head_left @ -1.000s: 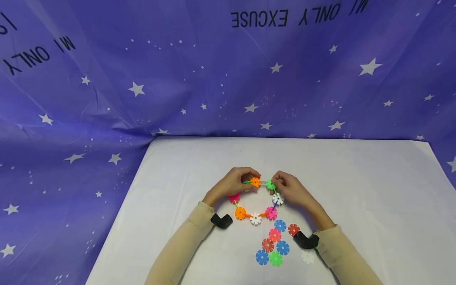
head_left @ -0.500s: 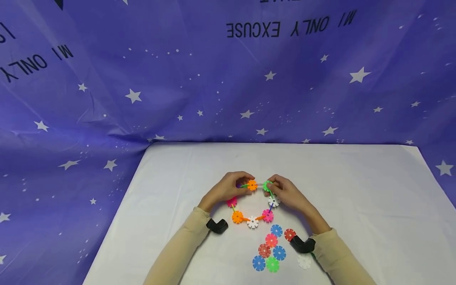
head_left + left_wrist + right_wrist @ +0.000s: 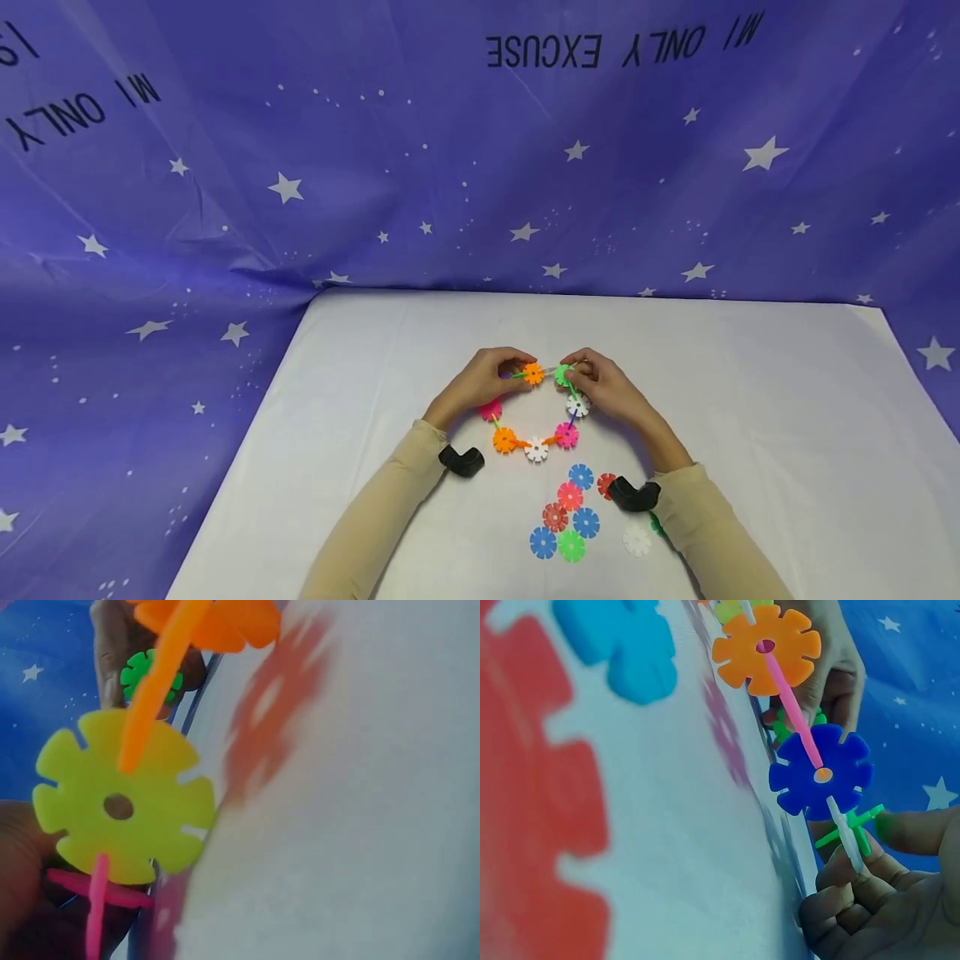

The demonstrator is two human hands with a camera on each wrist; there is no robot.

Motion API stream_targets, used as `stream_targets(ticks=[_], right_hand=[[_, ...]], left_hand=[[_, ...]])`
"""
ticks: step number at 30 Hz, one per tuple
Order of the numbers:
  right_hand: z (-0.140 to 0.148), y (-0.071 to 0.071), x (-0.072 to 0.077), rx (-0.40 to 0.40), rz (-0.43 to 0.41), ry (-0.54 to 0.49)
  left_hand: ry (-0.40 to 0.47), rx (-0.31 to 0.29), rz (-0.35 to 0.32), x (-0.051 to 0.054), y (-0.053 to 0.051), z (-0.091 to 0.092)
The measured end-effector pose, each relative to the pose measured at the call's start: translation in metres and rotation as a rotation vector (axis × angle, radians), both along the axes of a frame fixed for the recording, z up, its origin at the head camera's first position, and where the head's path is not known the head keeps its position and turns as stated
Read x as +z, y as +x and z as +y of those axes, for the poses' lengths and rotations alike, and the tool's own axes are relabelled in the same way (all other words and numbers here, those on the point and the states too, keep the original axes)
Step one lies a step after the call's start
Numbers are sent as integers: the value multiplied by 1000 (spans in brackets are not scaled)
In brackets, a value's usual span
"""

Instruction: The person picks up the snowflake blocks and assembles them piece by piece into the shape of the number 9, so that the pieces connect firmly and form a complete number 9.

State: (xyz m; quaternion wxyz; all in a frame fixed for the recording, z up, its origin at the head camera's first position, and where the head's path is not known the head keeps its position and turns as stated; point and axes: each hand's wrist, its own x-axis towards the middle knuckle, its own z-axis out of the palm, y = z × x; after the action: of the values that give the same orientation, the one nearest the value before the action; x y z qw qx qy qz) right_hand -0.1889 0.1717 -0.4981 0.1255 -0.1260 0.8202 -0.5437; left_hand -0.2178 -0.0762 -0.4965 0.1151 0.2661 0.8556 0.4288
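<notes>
Notched plastic discs (image 3: 536, 450), slotted edge to face, form a ring tilted up from the table. My left hand (image 3: 487, 379) pinches its far left side, beside an orange disc (image 3: 533, 373). On the far right my right hand (image 3: 611, 385) pinches a green disc (image 3: 562, 376). A pale edge-on disc (image 3: 549, 370) bridges the two; how deep its slots sit cannot be told. In the left wrist view a yellow disc (image 3: 165, 817) is near the camera. The right wrist view has a blue disc (image 3: 799, 772) by the right fingers.
Loose discs lie nearer the body: several blue, red and green ones, such as a green disc (image 3: 572, 547), plus a whitish disc (image 3: 637, 540) by the right sleeve. Black wrist mounts (image 3: 634, 495) jut inward above the white table (image 3: 360, 375). A starry purple cloth (image 3: 450, 167) hangs behind.
The head view shifts slightly. Both hands have raised the ring a little, away from the loose discs. My right fingers have come slightly left over the green disc.
</notes>
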Motion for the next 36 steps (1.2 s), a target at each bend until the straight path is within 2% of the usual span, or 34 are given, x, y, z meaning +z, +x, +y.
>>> stream_targets(ticks=[4,7,11,18,27,33,36], right_hand=[[2,-2,1,-1,-22,4],[3,-3,2,-6,-8,65],[2,-2,1,-7,47,162],[-7,-4,4,59,173,225],[-14,-2,7,-14,315,261],[-16,0,2,-29,366,239],[-17,0,2,-25,378,242]], left_hand=[[10,-4,-24,-1,-2,-2],[24,-30,-22,-2,-2,-3],[33,-48,-11,-4,-2,-5],[10,-49,6,-2,-3,-7],[62,-83,49,3,-2,-1],[64,-83,97,1,0,0],[66,-74,99,1,0,-1]])
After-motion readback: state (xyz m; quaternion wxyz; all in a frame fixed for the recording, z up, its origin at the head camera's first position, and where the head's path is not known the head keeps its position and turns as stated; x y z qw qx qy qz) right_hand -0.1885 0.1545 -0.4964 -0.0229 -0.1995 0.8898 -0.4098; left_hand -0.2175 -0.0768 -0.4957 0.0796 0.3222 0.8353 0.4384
